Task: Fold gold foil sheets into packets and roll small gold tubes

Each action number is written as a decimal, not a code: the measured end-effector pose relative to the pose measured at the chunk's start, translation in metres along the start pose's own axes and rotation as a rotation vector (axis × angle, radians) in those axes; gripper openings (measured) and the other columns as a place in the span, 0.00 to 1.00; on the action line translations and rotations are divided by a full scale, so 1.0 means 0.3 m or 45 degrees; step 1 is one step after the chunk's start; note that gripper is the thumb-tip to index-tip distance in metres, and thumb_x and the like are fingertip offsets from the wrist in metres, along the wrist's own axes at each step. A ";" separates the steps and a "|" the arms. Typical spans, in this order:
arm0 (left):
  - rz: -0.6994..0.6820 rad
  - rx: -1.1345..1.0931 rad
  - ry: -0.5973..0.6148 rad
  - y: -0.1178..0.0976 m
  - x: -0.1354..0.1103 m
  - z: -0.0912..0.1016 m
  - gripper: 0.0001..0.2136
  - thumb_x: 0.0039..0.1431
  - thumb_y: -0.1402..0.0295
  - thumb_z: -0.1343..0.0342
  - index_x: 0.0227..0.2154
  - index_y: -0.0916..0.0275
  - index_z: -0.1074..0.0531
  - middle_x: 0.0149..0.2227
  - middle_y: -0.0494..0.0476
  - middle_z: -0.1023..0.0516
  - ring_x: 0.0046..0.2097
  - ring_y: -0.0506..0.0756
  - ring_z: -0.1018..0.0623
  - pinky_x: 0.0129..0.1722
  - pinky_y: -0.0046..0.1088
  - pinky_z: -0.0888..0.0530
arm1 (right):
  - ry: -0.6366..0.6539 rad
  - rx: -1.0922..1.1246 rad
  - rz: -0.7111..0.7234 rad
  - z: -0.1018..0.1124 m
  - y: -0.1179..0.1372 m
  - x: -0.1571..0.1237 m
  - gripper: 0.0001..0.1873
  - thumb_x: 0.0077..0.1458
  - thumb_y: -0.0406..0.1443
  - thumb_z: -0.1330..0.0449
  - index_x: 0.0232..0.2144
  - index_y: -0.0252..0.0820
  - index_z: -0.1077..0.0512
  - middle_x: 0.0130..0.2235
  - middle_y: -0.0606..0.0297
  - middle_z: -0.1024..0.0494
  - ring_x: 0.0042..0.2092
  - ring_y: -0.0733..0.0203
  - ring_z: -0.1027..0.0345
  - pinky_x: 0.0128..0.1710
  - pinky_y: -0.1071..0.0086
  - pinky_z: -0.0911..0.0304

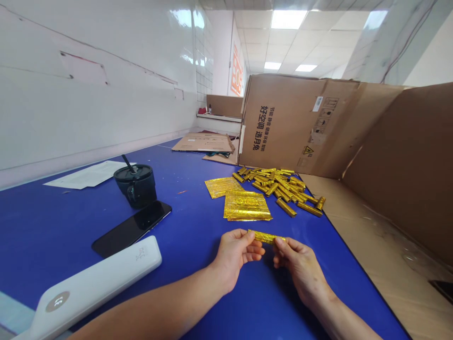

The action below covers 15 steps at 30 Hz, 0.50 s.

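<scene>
Above the blue table (191, 217), here's the pinch: left hand (235, 255) on one end, right hand (300, 264) on the other, both grasping a single gold roll (264, 237) stretched between them! Just beyond it lie the gold sheets (247, 205), flat on the blue. Behind those, a heap (279, 186) of similar rolls, scattered right up near the box (290, 123). Over on the left side, a dark cup (143, 193), a phone (132, 230) beside it, and nearer still, a white device (102, 278).
</scene>
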<state>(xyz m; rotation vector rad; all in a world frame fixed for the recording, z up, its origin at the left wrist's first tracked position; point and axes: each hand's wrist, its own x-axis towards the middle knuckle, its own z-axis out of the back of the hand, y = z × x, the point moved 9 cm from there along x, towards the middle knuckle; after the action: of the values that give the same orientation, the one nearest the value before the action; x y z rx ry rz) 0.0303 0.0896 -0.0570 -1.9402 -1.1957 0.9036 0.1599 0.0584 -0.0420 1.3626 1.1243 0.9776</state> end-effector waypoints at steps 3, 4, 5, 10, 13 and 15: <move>0.047 -0.008 -0.012 0.009 -0.009 -0.004 0.09 0.49 0.69 0.44 0.20 0.68 0.35 0.21 0.58 0.26 0.22 0.50 0.26 0.24 0.23 0.31 | -0.051 -0.128 0.064 0.014 0.010 -0.002 0.16 0.44 0.44 0.40 0.15 0.37 0.34 0.15 0.70 0.34 0.20 0.69 0.45 0.23 0.73 0.48; 0.057 -0.010 -0.013 0.011 -0.011 -0.005 0.09 0.50 0.69 0.45 0.20 0.68 0.35 0.21 0.57 0.26 0.22 0.50 0.26 0.23 0.23 0.31 | -0.066 -0.167 0.081 0.018 0.013 -0.003 0.16 0.44 0.43 0.40 0.15 0.37 0.34 0.15 0.69 0.34 0.20 0.69 0.45 0.23 0.73 0.49; 0.062 -0.011 -0.013 0.012 -0.012 -0.006 0.09 0.50 0.70 0.45 0.20 0.68 0.35 0.21 0.57 0.26 0.22 0.50 0.26 0.23 0.23 0.31 | -0.078 -0.194 0.093 0.021 0.014 -0.004 0.16 0.44 0.43 0.40 0.15 0.37 0.34 0.15 0.69 0.34 0.20 0.70 0.46 0.23 0.73 0.50; 0.065 -0.047 -0.021 0.014 -0.007 -0.002 0.08 0.52 0.72 0.47 0.20 0.68 0.35 0.20 0.58 0.26 0.22 0.50 0.26 0.23 0.23 0.31 | -0.039 -0.073 0.129 0.014 0.015 -0.006 0.11 0.43 0.41 0.39 0.20 0.37 0.32 0.17 0.69 0.32 0.21 0.68 0.42 0.24 0.73 0.46; 0.099 -0.093 -0.047 0.016 0.000 0.006 0.08 0.53 0.73 0.48 0.20 0.68 0.36 0.20 0.57 0.27 0.22 0.49 0.26 0.23 0.22 0.31 | -0.016 0.042 0.199 0.005 0.039 -0.009 0.11 0.40 0.37 0.37 0.27 0.40 0.32 0.22 0.70 0.30 0.23 0.67 0.38 0.26 0.72 0.42; 0.136 -0.106 -0.043 0.020 0.003 0.007 0.09 0.54 0.73 0.48 0.20 0.68 0.36 0.20 0.57 0.27 0.21 0.49 0.27 0.22 0.21 0.31 | -0.043 0.073 0.257 0.008 0.062 -0.014 0.15 0.37 0.36 0.35 0.30 0.42 0.33 0.26 0.70 0.29 0.25 0.67 0.35 0.27 0.72 0.39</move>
<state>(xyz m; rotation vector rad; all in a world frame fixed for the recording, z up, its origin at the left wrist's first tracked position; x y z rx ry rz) 0.0316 0.0888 -0.0633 -2.0792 -1.1754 0.9587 0.1633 0.0541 -0.0236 1.5562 1.0107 1.0688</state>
